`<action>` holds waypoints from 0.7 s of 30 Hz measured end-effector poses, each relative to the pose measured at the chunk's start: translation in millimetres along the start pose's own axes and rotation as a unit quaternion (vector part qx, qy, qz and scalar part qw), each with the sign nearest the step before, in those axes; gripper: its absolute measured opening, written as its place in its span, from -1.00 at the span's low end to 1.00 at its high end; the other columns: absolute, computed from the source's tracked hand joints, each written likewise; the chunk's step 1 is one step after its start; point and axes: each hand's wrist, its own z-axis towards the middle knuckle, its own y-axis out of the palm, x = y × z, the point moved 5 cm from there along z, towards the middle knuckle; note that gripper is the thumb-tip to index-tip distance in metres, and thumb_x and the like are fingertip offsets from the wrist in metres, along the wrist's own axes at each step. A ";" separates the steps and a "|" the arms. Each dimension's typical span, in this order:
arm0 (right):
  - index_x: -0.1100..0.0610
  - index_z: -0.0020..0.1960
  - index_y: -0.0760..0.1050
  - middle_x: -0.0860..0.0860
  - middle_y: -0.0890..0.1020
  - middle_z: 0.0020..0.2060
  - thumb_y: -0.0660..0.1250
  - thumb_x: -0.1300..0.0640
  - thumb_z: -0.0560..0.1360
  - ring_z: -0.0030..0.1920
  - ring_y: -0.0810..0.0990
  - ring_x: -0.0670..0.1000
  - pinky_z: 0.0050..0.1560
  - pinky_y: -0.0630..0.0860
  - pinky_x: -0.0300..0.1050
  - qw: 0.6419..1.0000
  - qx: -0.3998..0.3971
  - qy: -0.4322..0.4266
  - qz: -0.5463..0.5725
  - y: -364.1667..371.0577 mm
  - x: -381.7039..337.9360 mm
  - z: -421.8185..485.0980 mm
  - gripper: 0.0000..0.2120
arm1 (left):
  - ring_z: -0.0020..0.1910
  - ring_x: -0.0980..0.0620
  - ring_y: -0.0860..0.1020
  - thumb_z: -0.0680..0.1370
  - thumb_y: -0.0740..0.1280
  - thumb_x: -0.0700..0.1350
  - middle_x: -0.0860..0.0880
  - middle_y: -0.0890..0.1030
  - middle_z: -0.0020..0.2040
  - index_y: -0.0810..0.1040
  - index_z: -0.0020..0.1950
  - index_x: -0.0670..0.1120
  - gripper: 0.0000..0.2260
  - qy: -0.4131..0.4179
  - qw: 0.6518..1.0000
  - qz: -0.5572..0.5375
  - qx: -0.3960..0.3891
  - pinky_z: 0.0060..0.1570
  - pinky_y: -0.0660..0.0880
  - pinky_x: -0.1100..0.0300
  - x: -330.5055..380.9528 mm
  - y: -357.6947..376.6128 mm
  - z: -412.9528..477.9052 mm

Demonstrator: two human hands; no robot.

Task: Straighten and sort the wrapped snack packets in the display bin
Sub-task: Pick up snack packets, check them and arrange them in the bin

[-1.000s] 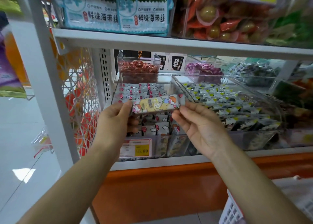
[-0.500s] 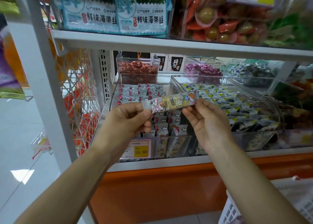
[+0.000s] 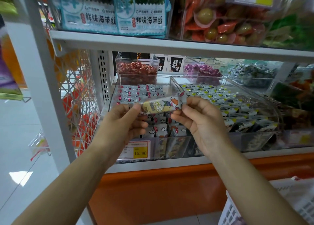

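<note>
pinching snack packet (image 3: 161, 105) | between left hand (image 3: 122, 122) and right hand (image 3: 202, 124), each gripping an end

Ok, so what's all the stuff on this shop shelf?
yellow packet: one, yellow with a cartoon, held before the clear bin
clear bin: one, see-through, middle shelf
cloud packets: many, white with red ends, inside the clear bin
dark packets: many, black-white with yellow corners, next bin right
red sweets: many, red, tub behind the clear bin
purple sweets: many, purple, tub at the back
price tag: one, white and yellow, clear bin's front
seaweed packs: two showing, blue-white, top shelf
basket: one, white, bottom right
left hand: one, pinches the packet's left end
right hand: one, pinches its right end
</note>
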 end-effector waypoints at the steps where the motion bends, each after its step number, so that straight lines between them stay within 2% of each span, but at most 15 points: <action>1: 0.25 -0.11 0.50 0.17 0.60 -0.24 0.27 0.35 0.48 -0.30 0.65 0.04 -0.26 0.60 -0.17 1.000 -0.009 0.006 0.005 1.4 0.7 -0.3 -0.95 | -0.35 0.07 0.58 0.53 0.29 -0.12 -0.06 0.62 -0.29 0.51 -0.04 -0.17 -0.88 0.010 1.000 0.018 0.010 -0.34 0.55 0.28 0.1 -2.0 0.0; 4: 0.21 -0.12 0.54 0.15 0.63 -0.21 0.36 0.10 0.37 -0.26 0.64 0.05 -0.26 0.60 -0.16 1.000 -0.029 0.011 -0.001 4.0 2.1 -1.6 -0.82 | -0.32 0.10 0.61 0.53 0.31 -0.21 -0.05 0.62 -0.24 0.47 -0.03 -0.13 -0.95 0.057 0.994 0.092 0.028 -0.29 0.55 0.31 4.3 -4.9 -0.7; 6: 0.21 -0.13 0.53 0.14 0.60 -0.18 0.37 0.13 0.41 -0.22 0.65 0.04 -0.22 0.60 -0.16 0.998 -0.010 -0.009 -0.062 0.9 2.2 -1.0 -0.86 | -0.30 0.12 0.62 0.51 0.34 -0.23 -0.08 0.61 -0.14 0.44 -0.01 -0.09 -0.88 0.088 0.985 0.148 0.027 -0.30 0.53 0.36 8.6 -4.0 -1.9; 8: 0.21 -0.11 0.51 0.14 0.59 -0.15 0.35 0.25 0.46 -0.18 0.65 0.05 -0.19 0.60 -0.15 0.996 0.014 -0.021 -0.083 -3.9 2.9 1.4 -0.97 | -0.26 0.11 0.63 0.47 0.38 -0.20 -0.10 0.61 -0.08 0.44 0.01 -0.07 -0.82 0.098 0.980 0.173 0.013 -0.31 0.51 0.38 10.9 -1.0 -3.5; 12: 0.16 -0.01 0.57 0.07 0.64 -0.15 0.28 0.38 0.49 -0.07 0.67 0.05 -0.12 0.60 -0.17 0.995 0.001 -0.026 -0.092 -7.2 0.7 4.0 -0.82 | -0.19 0.11 0.64 0.47 0.37 -0.14 -0.08 0.63 -0.08 0.47 0.04 -0.05 -0.83 0.102 0.982 0.159 -0.002 -0.27 0.54 0.34 13.4 3.1 -4.9; 14: 0.10 0.01 0.62 0.03 0.67 -0.13 0.30 0.32 0.49 -0.02 0.66 0.05 -0.06 0.61 -0.11 0.993 -0.020 -0.025 -0.115 -5.1 0.6 2.8 -0.80 | -0.16 0.12 0.64 0.50 0.35 -0.16 -0.05 0.61 -0.07 0.49 0.12 -0.01 -0.79 0.106 0.980 0.170 0.000 -0.22 0.56 0.32 14.7 2.2 -4.4; 17: -0.05 -0.03 0.65 -0.10 0.69 -0.11 0.40 0.14 0.45 0.02 0.64 -0.02 0.09 0.57 0.06 0.971 -0.032 -0.043 -0.231 -4.3 -1.6 -0.3 -0.85 | -0.12 0.14 0.62 0.49 0.35 -0.17 0.04 0.62 -0.05 0.53 0.18 0.02 -0.72 0.119 0.969 0.216 -0.020 -0.19 0.55 0.35 17.1 3.0 -5.2; 21: -0.08 -0.15 0.66 -0.11 0.68 -0.23 0.41 0.11 0.43 -0.07 0.65 0.00 0.07 0.56 0.18 0.959 -0.035 -0.065 -0.273 -2.8 -9.9 -3.1 -0.90 | -0.20 0.19 0.58 0.47 0.37 -0.17 0.07 0.62 -0.11 0.53 0.04 0.13 -0.77 0.157 0.948 0.272 -0.047 -0.28 0.49 0.42 23.5 7.8 -10.2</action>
